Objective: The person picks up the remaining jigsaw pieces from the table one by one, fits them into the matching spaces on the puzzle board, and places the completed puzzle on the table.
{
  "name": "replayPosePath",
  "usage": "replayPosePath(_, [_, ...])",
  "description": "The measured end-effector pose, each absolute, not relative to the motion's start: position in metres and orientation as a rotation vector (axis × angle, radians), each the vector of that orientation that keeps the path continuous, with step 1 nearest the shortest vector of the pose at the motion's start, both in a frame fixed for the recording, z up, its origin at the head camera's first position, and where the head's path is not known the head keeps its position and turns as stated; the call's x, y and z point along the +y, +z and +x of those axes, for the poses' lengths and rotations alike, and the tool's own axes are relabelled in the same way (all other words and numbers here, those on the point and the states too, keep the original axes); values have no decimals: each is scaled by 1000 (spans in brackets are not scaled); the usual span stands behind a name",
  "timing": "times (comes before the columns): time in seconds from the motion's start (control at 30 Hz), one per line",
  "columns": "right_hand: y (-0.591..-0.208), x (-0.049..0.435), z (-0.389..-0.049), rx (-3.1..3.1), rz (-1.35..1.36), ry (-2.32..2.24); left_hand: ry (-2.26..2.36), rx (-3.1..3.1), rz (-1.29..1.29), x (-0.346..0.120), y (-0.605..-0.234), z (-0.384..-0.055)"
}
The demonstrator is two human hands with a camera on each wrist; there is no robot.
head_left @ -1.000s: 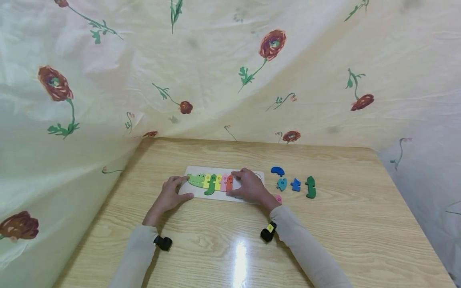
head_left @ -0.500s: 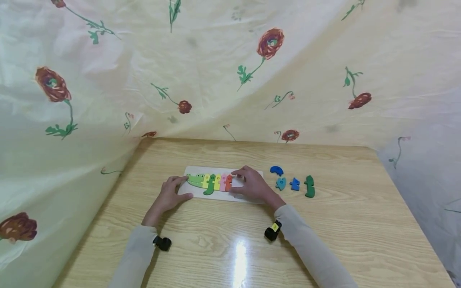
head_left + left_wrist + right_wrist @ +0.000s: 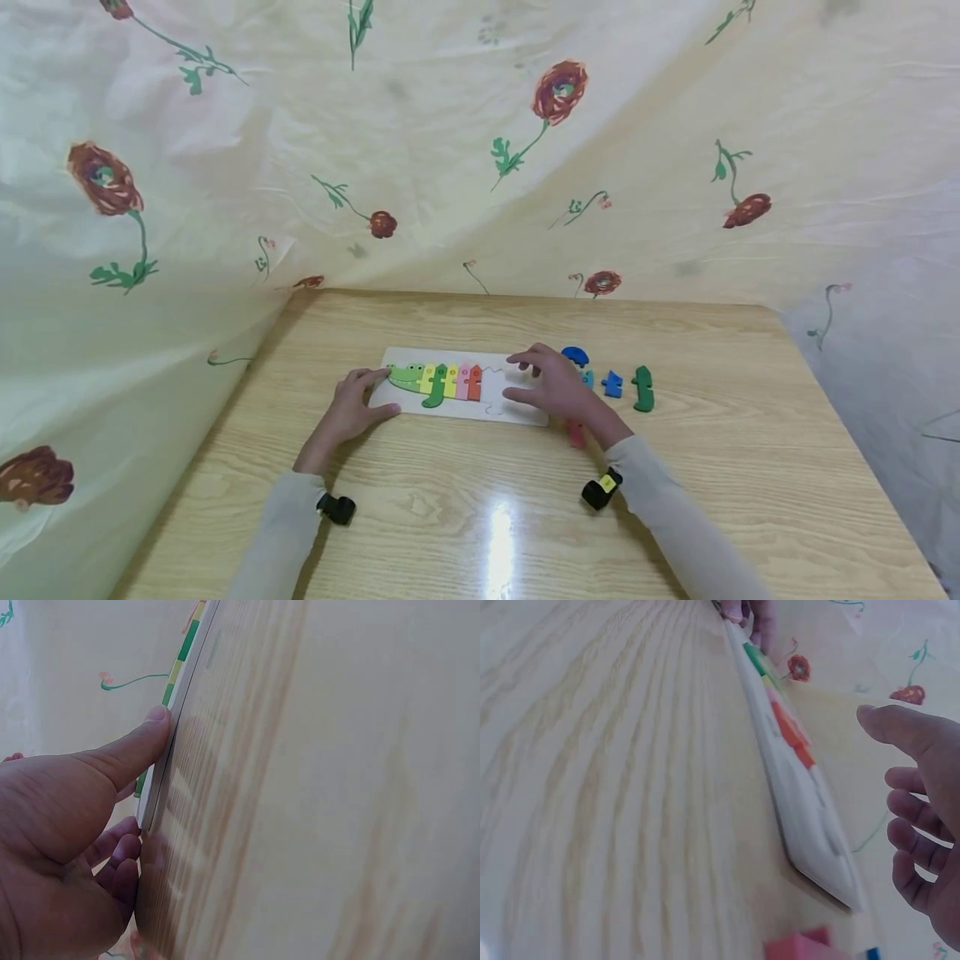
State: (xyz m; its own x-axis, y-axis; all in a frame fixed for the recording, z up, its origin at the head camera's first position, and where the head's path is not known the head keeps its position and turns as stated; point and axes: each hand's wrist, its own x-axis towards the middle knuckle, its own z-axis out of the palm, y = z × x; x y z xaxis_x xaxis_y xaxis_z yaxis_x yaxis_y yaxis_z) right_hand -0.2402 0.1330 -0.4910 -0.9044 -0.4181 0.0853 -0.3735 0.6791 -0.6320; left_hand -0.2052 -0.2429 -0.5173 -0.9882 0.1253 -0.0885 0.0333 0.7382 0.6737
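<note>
White and flat, the crocodile puzzle board [image 3: 493, 387] lies at the centre of the frame on a wood-grain tabletop [image 3: 420, 492]. Its left part carries a green crocodile head [image 3: 406, 377], then yellow, green, yellow and pink segments, ending at an orange-red segment [image 3: 474, 384]; right of that, printed outlines show on bare board. The left hand [image 3: 351, 404] holds the board's left end, thumb on the near edge, index finger by the head. The right hand [image 3: 555, 383] is held apart from the board's right end — thumb and fingers parted, holding nothing. Right of centre lie loose pieces: a dark blue arched piece [image 3: 575, 356], a light blue one partly behind the right hand, a blue piece [image 3: 612, 384] and a green piece [image 3: 643, 389]; a pinkish-red piece [image 3: 576, 434] shows below the wrist. Flowered cloth [image 3: 435, 125] fills the upper frame.
</note>
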Motion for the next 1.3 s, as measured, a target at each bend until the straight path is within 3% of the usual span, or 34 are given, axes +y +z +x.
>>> replayPosePath(0.6, [-476,192,-207,2897,-775,-1085,1108,2791,113,-243,-514,-204])
replayPosePath(1.3, [-494,228,-187,2928,-635,-935,1119,2779,108,-240,-514,-206])
